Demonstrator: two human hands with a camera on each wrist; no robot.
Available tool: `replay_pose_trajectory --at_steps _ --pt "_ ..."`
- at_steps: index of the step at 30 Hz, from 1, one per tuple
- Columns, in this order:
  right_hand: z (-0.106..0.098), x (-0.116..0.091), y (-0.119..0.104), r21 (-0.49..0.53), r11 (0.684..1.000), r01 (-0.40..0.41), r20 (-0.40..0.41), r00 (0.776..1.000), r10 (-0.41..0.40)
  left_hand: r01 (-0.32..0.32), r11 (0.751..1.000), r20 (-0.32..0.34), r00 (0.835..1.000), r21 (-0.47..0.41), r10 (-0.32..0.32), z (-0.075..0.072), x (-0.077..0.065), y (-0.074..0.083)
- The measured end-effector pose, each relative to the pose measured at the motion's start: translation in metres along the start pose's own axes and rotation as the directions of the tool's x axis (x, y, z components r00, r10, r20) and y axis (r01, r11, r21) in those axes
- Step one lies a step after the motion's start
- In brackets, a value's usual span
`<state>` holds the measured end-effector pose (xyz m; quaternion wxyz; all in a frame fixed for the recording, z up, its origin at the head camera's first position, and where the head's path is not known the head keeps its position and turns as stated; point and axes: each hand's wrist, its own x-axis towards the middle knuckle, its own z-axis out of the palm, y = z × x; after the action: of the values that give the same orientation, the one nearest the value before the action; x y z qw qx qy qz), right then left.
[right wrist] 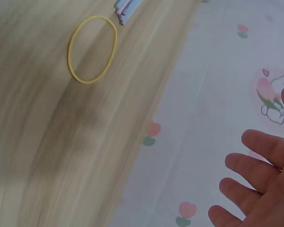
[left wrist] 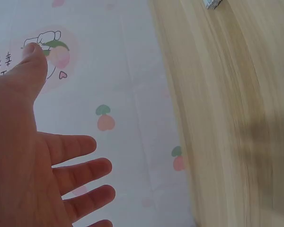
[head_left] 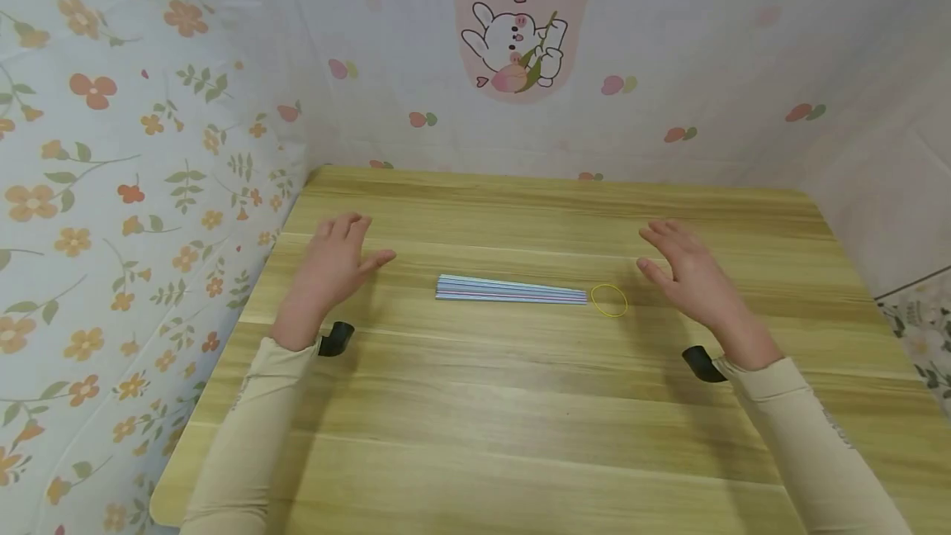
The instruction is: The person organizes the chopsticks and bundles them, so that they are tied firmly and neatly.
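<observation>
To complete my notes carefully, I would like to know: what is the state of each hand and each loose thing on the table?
Striped bundle: lying on the wooden table, no band around it.
Yellow band: lying in an open loop, around nothing, just apart from the bundle.
Left hand: empty, above the table.
Right hand: empty, above the table.

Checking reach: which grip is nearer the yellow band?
Right. The right grip is just right of the yellow band, not touching it; the left grip is much farther away, left beyond the strips.
</observation>
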<state>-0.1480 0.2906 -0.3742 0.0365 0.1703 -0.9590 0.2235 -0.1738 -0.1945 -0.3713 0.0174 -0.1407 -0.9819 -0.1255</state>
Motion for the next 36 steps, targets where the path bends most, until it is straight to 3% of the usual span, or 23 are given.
replay_pose_trajectory --at_steps 8,22,28,36 --pt "0.014 0.0 0.002 0.011 1.0 0.022 0.038 0.999 -0.023 -0.018 1.0 0.024 1.0 -0.025 0.019 0.009 0.0 0.003" --pt "0.029 0.005 0.0 0.017 0.998 0.055 0.028 0.998 -0.056 -0.035 0.996 0.034 0.999 -0.08 0.037 0.024 0.006 0.014" --pt "0.037 0.011 -0.003 -0.003 0.997 0.076 0.04 0.996 -0.076 -0.023 0.997 0.048 0.998 -0.079 0.027 0.031 0.005 0.014" --pt "0.048 0.01 -0.003 -0.027 0.998 0.06 0.048 0.997 -0.059 -0.06 0.997 0.037 0.997 -0.043 0.062 0.039 0.009 0.017"
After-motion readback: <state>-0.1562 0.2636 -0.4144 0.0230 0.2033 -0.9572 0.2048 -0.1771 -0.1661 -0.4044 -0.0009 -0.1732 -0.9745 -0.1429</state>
